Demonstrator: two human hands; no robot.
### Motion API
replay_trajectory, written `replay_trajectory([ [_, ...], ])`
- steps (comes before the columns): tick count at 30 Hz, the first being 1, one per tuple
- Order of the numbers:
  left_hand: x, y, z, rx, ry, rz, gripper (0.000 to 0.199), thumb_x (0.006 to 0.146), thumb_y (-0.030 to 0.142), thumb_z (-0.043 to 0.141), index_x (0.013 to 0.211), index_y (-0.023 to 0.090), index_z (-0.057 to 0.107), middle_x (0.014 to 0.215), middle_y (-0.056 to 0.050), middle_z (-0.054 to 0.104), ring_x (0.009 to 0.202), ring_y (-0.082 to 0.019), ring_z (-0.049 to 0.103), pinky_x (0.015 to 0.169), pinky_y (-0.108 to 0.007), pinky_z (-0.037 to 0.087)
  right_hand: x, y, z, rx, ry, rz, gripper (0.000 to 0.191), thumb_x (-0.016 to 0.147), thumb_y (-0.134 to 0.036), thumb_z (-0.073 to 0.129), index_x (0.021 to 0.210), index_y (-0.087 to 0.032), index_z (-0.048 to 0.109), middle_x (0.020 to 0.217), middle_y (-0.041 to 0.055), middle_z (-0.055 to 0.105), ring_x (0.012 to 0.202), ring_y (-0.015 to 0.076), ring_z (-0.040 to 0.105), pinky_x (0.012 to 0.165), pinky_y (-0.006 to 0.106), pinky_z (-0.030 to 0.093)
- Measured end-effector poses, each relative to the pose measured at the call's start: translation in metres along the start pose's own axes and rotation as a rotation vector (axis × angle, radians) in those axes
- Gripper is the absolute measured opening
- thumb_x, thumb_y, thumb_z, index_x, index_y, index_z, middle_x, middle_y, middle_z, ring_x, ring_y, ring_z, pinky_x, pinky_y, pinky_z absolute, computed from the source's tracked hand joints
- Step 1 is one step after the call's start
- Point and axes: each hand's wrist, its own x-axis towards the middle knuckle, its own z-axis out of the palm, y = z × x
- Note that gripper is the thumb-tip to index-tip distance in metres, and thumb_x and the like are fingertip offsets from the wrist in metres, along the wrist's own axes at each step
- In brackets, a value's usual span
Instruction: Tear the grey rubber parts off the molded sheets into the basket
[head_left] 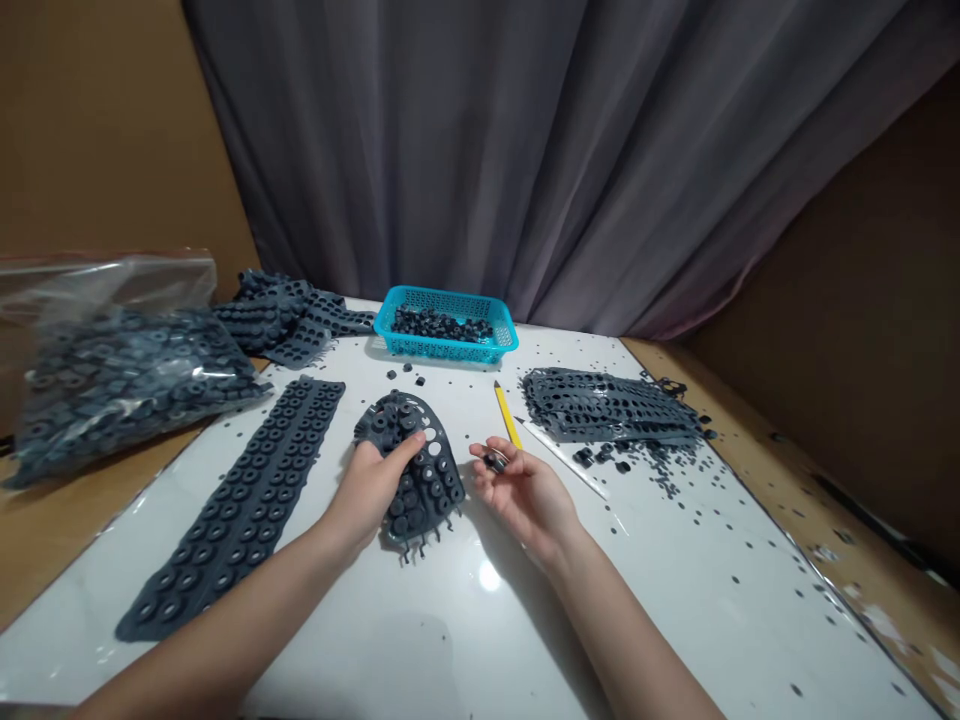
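My left hand (375,480) grips a dark grey molded rubber sheet (427,500), thumb on top and fingers hidden beneath. Round knobs cover most of this sheet; several open holes show at its upper right edge, and thin strands hang from its lower edge. Just right of it, my right hand (529,490) is turned palm up with curled fingers. At its fingertips sits a small black rubber piece (495,461), apart from the sheet. A longer rubber sheet (247,500) with rows of ringed knobs lies flat to the left of my left hand.
A blue basket (450,353) at the back holds many small black pieces. Punched-out sheets (607,405) lie at right among scattered bits. A yellow pencil (507,412) and a white pencil (562,458) lie nearby. At left are a filled plastic bag (135,370) and piled sheets (277,310).
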Motion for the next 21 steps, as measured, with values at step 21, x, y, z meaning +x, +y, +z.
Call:
replay_trajectory([
  [21,-0.015,0.009,0.003,-0.172,-0.326,-0.281,0.020,0.064,0.012,0.073,0.080,0.010,0.062,0.065,-0.003,0.066,0.061,-0.015,0.063,0.058,-0.024,0.052,-0.011,0.017,0.001,-1.286,-0.540,-0.385,0.030,0.088,-0.036,0.045,0.066,-0.017,0.042,0.060,-0.0044,0.034,0.056,0.0089,0.032,0.055,0.023,0.027],
])
